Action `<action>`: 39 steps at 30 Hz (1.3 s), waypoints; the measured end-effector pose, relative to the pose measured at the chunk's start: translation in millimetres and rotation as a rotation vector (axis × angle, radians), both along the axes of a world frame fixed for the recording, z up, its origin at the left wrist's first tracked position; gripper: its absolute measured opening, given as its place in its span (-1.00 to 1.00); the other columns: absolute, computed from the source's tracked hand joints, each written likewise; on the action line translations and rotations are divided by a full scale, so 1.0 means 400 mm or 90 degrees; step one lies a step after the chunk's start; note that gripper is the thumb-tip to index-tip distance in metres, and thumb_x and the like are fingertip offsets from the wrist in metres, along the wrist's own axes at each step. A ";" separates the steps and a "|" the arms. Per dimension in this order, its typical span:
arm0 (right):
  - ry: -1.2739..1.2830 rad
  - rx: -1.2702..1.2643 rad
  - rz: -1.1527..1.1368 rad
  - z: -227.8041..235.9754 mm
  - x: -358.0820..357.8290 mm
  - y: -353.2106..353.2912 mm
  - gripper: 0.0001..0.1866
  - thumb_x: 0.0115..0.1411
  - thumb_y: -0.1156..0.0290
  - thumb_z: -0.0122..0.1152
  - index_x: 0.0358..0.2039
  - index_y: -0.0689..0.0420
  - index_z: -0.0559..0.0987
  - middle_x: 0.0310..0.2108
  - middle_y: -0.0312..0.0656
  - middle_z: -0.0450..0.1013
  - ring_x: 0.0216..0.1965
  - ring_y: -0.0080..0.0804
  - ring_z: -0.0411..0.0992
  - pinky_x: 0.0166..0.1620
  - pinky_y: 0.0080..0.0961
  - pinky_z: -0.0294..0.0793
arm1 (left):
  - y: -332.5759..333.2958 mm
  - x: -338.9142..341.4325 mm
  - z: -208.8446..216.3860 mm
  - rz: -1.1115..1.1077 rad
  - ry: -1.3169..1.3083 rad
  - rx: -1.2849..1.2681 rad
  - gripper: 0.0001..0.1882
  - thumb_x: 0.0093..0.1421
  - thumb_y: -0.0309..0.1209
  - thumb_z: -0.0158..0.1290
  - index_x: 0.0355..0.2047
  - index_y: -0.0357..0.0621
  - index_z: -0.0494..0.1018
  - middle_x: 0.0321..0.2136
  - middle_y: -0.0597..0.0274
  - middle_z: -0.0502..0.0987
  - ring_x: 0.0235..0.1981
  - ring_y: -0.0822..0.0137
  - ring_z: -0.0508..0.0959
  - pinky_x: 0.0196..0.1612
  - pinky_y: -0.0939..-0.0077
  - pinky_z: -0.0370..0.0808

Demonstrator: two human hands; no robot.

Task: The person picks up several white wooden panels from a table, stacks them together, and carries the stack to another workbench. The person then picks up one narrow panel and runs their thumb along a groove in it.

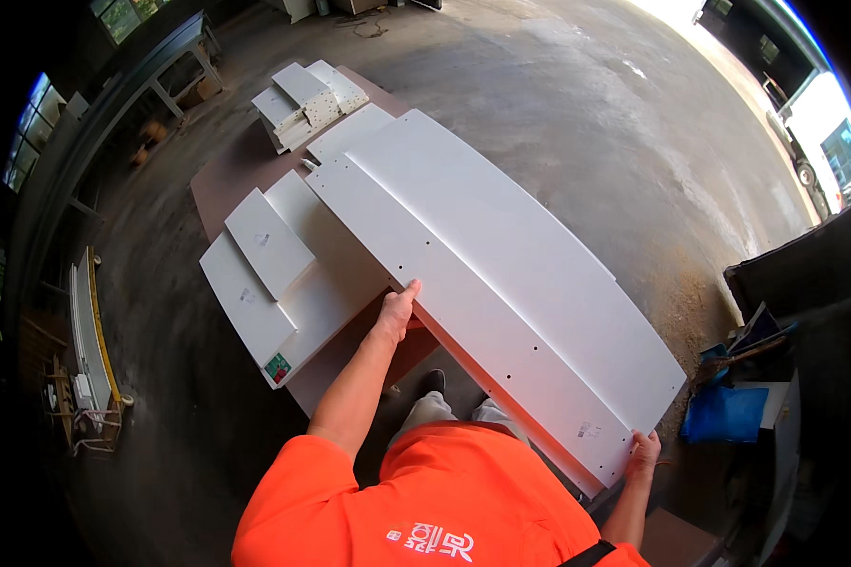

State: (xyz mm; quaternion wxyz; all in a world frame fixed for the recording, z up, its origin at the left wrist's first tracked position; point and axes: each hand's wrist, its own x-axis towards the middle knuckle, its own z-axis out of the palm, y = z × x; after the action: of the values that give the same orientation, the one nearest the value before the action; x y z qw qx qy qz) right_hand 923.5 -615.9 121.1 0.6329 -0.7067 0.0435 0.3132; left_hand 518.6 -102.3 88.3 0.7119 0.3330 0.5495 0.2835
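A long white panel (473, 307) with small drilled holes along its near edge runs diagonally across the middle. It lies against a second broad white panel (511, 208); I cannot tell whether the two are joined. My left hand (402, 307) grips the near edge around its middle, thumb on top and fingers hidden underneath. At the panel's right end, close to a small printed label, my right hand (644, 453) is closed on the edge. Left of my left hand lie stacked white boards (269, 241), with a small green and red item (277, 367) at their near corner.
A brown board surface (232, 184) carries the panels and a pile of smaller drilled white boards (307, 94) at its far end. On the left floor stands a low cart (99, 350) with long pieces. A blue bag (723, 414) lies at the right.
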 end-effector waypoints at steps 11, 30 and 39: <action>0.059 0.026 0.023 -0.145 0.045 0.094 -0.60 0.08 0.58 0.18 -0.02 0.25 0.47 -0.13 -0.15 0.48 -0.05 -0.26 0.44 0.05 -0.30 0.44 | -0.172 -0.024 0.032 -0.037 0.138 -0.038 -0.53 0.25 0.02 0.13 -0.28 -0.21 0.43 -0.46 0.15 0.54 -0.64 0.41 0.53 -0.66 0.50 0.44; 0.158 -0.095 -0.075 -0.054 -0.065 0.147 -0.39 0.31 -0.01 0.19 0.07 0.32 0.48 -0.03 -0.04 0.54 -0.09 -0.16 0.56 0.01 -0.19 0.56 | 0.093 0.025 0.006 0.094 0.281 0.055 -0.12 0.07 0.10 0.29 0.01 -0.55 0.33 0.00 -0.22 0.50 0.02 0.07 0.53 0.03 0.26 0.50; 0.092 -0.109 -0.174 -0.032 -0.200 0.113 -0.41 0.32 0.00 0.18 -0.02 0.38 0.54 -0.12 -0.03 0.57 -0.18 -0.18 0.57 -0.06 -0.25 0.58 | 0.116 -0.009 0.033 0.209 0.111 -0.041 -0.26 0.11 -0.05 0.33 -0.02 -0.56 0.40 0.00 -0.14 0.51 0.04 0.23 0.50 0.05 0.25 0.46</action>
State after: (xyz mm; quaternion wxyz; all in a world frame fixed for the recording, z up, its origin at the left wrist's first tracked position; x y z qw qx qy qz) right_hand 843.6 -570.9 108.1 0.6025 -0.7211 0.2112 0.2691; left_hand 515.1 -55.9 101.5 0.6158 0.2391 0.6651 0.3481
